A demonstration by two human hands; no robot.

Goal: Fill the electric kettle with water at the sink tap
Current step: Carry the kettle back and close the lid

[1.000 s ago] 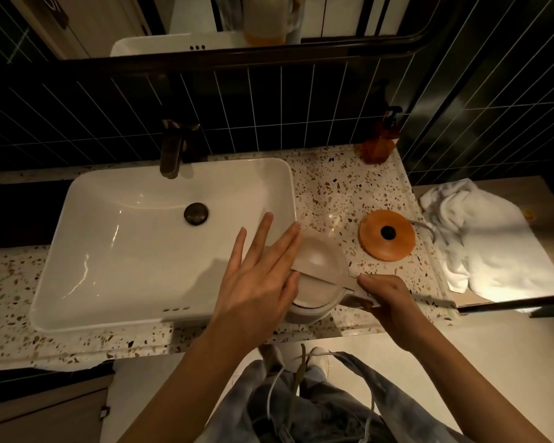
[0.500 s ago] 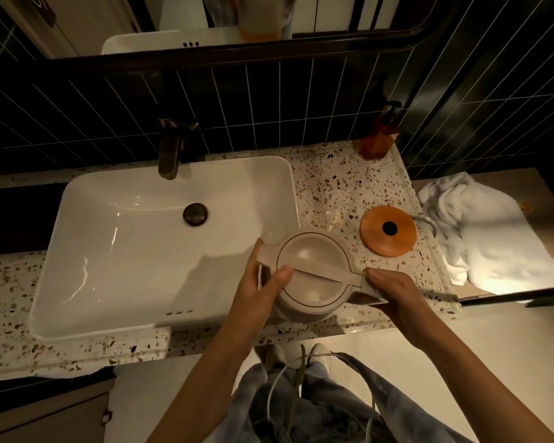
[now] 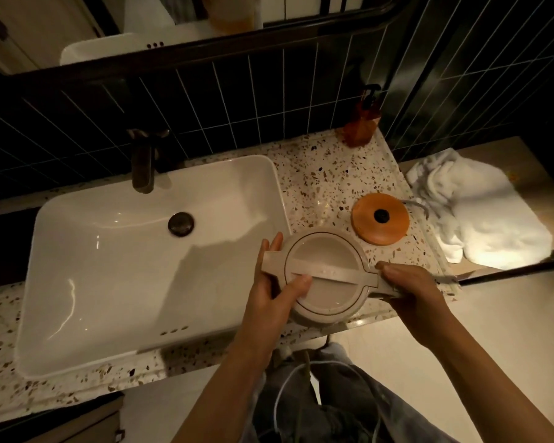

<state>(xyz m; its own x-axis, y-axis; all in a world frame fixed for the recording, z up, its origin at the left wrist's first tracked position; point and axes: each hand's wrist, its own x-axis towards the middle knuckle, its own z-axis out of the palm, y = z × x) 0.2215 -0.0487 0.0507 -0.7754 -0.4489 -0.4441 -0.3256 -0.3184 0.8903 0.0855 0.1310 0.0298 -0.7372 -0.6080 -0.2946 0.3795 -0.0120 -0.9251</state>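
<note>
A beige electric kettle [image 3: 325, 257], lid closed, is over the terrazzo counter just right of the white sink [image 3: 77, 251]. My left hand [image 3: 271, 292] wraps the kettle's left side by the spout, thumb lying on the lid. My right hand [image 3: 413, 289] grips the handle at its right end. The dark tap [image 3: 143, 164] stands at the back of the sink, well to the kettle's left; no water is running from it.
An orange round kettle base [image 3: 380, 218] with its cord lies on the counter [image 3: 327, 180] behind the kettle. A brown soap dispenser [image 3: 362, 123] stands in the back corner. A white towel [image 3: 486, 215] lies on a lower surface at right. Dark tiled wall and mirror behind.
My left hand went from hovering flat over the kettle to gripping its left side. The kettle has been lifted slightly off the counter edge and held in both hands.
</note>
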